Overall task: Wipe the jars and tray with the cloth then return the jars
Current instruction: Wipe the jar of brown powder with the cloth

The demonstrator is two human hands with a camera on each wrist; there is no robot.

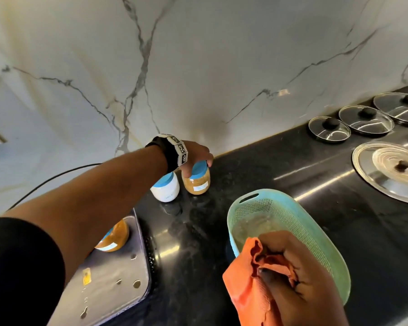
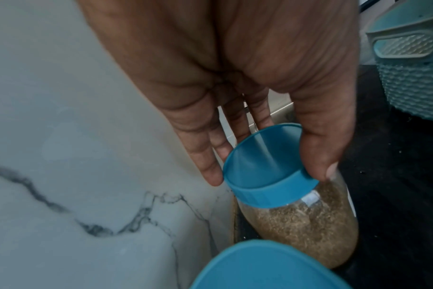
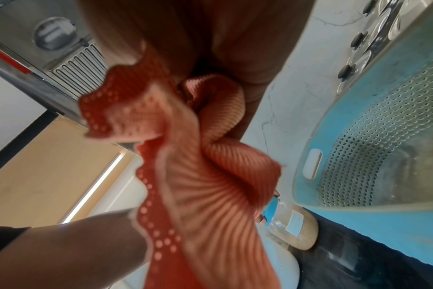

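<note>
My left hand [image 1: 196, 154] grips the brown jar [image 1: 196, 180] only by its lid, so it could knock the white jar [image 1: 165, 188] touching it, while my right hand [image 1: 299, 278] clutches the cloth [image 1: 243, 285].

Left hand [image 1: 196, 156] gripped the blue lid of the brown-filled jar [image 1: 196, 180], standing at the counter's [image 1: 257, 184] back edge, touching the white jar [image 1: 165, 188]. Right hand [image 1: 302, 278] held the orange cloth [image 1: 245, 290] over the teal tray's [image 1: 316, 231] near rim. A third jar [image 1: 114, 236] stood on the stove [image 1: 108, 278].

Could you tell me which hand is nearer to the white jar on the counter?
Left. The left hand grips the brown jar beside the white jar; the right hand holds the cloth by the tray.
</note>
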